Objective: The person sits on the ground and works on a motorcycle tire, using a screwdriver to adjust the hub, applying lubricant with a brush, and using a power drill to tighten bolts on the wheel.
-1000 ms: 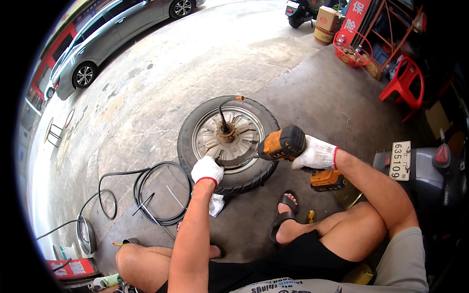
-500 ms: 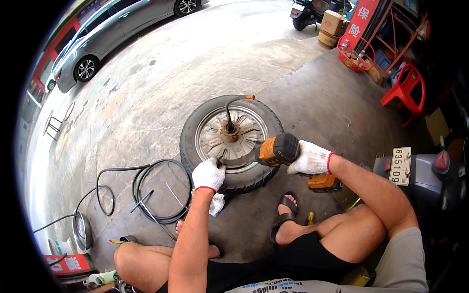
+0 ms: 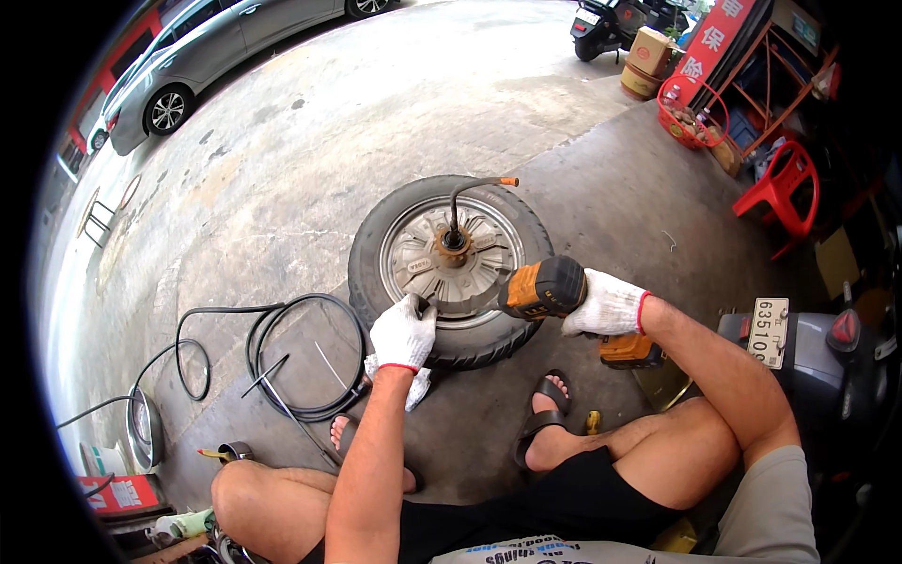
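A motor wheel [image 3: 449, 350] with a black tyre lies flat on the ground before me. Its metal hub [image 3: 427, 266] faces up, and a black cable [image 3: 458, 202] with an orange end curves out of the centre. My right hand [image 3: 606, 303], in a white glove with a red cuff, is wrapped round an orange and black cordless power tool [image 3: 545, 288]; its nose points left over the wheel's right side. My left hand [image 3: 404, 336], gloved alike, has its fingers pinched at the hub's near left edge. What they hold, if anything, is hidden.
A coiled black hose [image 3: 258, 352] lies left of the wheel, beside a shallow round pan [image 3: 144, 428]. A yellow-handled tool [image 3: 593, 421] is near my right foot. A scooter's rear [image 3: 808, 329] and a red chair [image 3: 785, 197] stand to the right; a grey car [image 3: 202, 56] is parked far left.
The view has shifted slightly. The cable's orange end now leans further right of the hub. Both hands stay at the wheel, the right one still gripping the power tool.
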A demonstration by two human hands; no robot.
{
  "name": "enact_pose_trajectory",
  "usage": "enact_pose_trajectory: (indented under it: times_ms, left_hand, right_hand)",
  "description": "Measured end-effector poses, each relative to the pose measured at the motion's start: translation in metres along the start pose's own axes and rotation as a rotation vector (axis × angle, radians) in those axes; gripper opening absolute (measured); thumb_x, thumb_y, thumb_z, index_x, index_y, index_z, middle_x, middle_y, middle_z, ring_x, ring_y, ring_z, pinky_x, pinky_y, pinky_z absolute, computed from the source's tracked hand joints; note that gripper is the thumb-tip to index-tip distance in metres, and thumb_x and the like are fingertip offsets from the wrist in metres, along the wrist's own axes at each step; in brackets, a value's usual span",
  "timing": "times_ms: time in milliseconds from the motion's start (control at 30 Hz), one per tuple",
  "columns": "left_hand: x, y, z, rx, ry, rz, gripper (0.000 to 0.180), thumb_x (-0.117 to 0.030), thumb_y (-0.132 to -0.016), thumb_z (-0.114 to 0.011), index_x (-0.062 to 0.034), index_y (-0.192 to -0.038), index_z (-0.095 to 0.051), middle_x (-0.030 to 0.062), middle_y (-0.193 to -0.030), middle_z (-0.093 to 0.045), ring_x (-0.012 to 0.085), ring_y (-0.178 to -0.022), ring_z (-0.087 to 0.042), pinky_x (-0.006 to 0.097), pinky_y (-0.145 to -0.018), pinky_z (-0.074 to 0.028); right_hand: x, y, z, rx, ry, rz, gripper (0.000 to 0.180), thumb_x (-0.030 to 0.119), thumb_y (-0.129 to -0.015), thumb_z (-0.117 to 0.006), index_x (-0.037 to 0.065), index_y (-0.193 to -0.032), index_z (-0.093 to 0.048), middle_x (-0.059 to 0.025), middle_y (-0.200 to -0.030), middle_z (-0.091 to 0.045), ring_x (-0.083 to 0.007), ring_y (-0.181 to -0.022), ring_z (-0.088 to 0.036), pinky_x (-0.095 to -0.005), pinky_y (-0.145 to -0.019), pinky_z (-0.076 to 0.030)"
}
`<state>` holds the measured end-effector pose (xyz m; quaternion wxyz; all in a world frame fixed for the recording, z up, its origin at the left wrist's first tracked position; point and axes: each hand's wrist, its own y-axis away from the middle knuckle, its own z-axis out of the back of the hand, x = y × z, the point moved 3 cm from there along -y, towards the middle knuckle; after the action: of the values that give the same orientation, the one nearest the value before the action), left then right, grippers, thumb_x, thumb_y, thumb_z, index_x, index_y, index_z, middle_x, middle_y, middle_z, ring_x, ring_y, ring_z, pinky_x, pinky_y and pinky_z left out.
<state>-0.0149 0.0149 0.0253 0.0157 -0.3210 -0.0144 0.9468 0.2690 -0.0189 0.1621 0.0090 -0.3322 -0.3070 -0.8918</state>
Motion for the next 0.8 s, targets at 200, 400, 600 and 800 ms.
enact_pose_trajectory:
  times_ms: [200, 400, 600, 800]
  left_hand:
    - [0.007, 0.011, -0.007, -0.21, 0.055, -0.111, 0.019, -0.027, -0.089, -0.073, -0.0086, -0.086, -0.072, 0.0142, -0.082, -0.072, 0.0353, -0.079, -0.07, 0.042, -0.07, -0.055]
    - [0.007, 0.011, -0.013, -0.288, 0.116, -0.147, 0.018, -0.027, -0.087, -0.076, -0.009, -0.086, -0.072, 0.012, -0.077, -0.071, 0.0304, -0.069, -0.07, 0.038, -0.063, -0.053]
    - [0.012, 0.014, -0.015, -0.35, 0.152, -0.137, 0.015, -0.023, -0.087, -0.076, -0.0095, -0.088, -0.072, 0.0108, -0.075, -0.07, 0.029, -0.066, -0.068, 0.038, -0.061, -0.052]
    - [0.01, 0.013, -0.017, -0.362, 0.146, -0.152, 0.014, -0.022, -0.087, -0.076, -0.0095, -0.09, -0.072, 0.0109, -0.077, -0.071, 0.0291, -0.069, -0.07, 0.038, -0.062, -0.053]
  right_hand:
    - [0.032, -0.02, 0.012, 0.092, 0.243, -0.066, 0.021, 0.015, -0.07, -0.071, -0.001, -0.083, -0.067, -0.0112, -0.067, -0.069, -0.0199, -0.06, -0.066, -0.0357, -0.059, -0.054]
    - [0.066, -0.056, 0.031, 0.162, 0.749, 0.111, 0.027, 0.02, -0.065, -0.075, 0.001, -0.083, -0.07, -0.0173, -0.076, -0.072, -0.0326, -0.073, -0.072, -0.0406, -0.069, -0.057]
    - [0.073, -0.067, 0.022, 0.213, 0.664, 0.018, 0.027, 0.02, -0.065, -0.074, 0.0, -0.082, -0.069, -0.0207, -0.079, -0.071, -0.036, -0.076, -0.07, -0.0418, -0.071, -0.056]
    - [0.06, -0.067, 0.024, 0.192, 0.695, 0.113, 0.026, 0.021, -0.067, -0.072, 0.001, -0.085, -0.069, -0.02, -0.082, -0.072, -0.0369, -0.079, -0.07, -0.0425, -0.073, -0.056]
